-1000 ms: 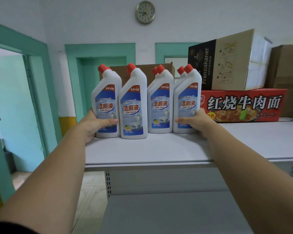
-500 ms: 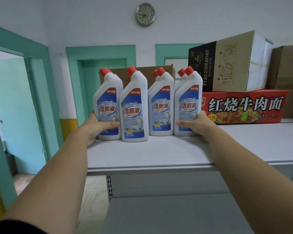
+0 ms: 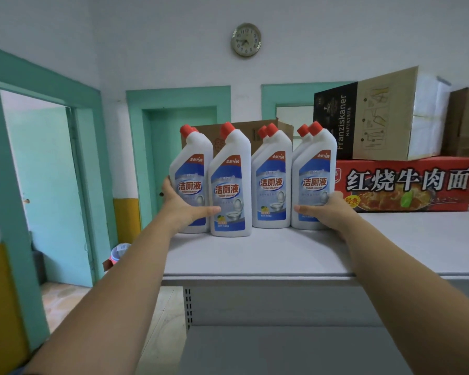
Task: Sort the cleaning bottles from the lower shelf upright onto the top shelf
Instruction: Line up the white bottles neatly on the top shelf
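On the top shelf [image 3: 255, 255], at its left end, the cleaning bottles [image 3: 271, 182] stand upright in a row four across, labels to the front. Extra red caps show behind three of them, i.e. a second rank. All bases appear to rest on the shelf, and the 2nd from left sits slightly fwd of the rest.

L end: the left hand [image 3: 186, 209] grasps the leftmost bottle [image 3: 191, 163], w/ thumb laid across its label toward the neighbour and fingers curled round its outer side. R end: the right hand [image 3: 328, 212] grasps the rightmost bottle [image 3: 313, 169] the same way, w/ thumb across the front and fingers wrapped round the far side, just beside the red noodle carton [image 3: 406, 185]. A brown box [image 3: 244, 131] stands behind the row, and a Franziskaner box [image 3: 377, 117] sits on top of the carton. The clock [image 3: 246, 39] hangs on the wall above.

Step in hand (judged): placing is done for this batch, and both hands bracket the row to square it up.

Next move calls for easing both grips off w/o rocking the end bottles. The left one stands near the shelf's end, so a sideways nudge there could tip it off. Whether more bottles wait on the lower shelf [image 3: 295, 350] can't be told, as only a strip of it is in view.
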Tool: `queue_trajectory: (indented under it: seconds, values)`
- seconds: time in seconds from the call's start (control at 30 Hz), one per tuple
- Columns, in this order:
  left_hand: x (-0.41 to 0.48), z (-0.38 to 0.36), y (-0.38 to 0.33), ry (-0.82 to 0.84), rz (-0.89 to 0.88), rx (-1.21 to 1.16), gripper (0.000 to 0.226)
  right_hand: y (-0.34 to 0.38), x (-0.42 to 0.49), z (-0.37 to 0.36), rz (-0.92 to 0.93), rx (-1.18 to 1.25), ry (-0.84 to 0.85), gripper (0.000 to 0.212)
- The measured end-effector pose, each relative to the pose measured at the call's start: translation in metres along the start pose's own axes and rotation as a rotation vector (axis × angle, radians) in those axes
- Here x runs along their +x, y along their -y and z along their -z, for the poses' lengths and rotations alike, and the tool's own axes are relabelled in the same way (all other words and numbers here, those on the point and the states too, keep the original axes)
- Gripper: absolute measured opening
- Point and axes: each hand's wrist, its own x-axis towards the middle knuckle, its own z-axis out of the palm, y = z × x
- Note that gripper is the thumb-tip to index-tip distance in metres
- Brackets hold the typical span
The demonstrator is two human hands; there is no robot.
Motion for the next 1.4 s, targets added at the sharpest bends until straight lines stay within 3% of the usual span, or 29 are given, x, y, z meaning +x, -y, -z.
queue_trajectory:
  seconds: [0.87, 1.17, 1.4]
  values:
    - [0.003, -0.003, 0.003, -0.020, 0.031, 0.119, 0.126, 0.007, -0.013, -0.001, -0.013, -0.015, -0.021, 0.091]
    - [0.000, -0.001, 0.008, 0.043, 0.024, 0.208, 0.144, 0.008, -0.015, -0.001, -0.002, -0.017, -0.014, 0.088]
    - [-0.003, -0.002, 0.008, 0.039, 0.021, 0.229, 0.143, 0.007, -0.016, -0.001, -0.002, -0.048, -0.013, 0.090]
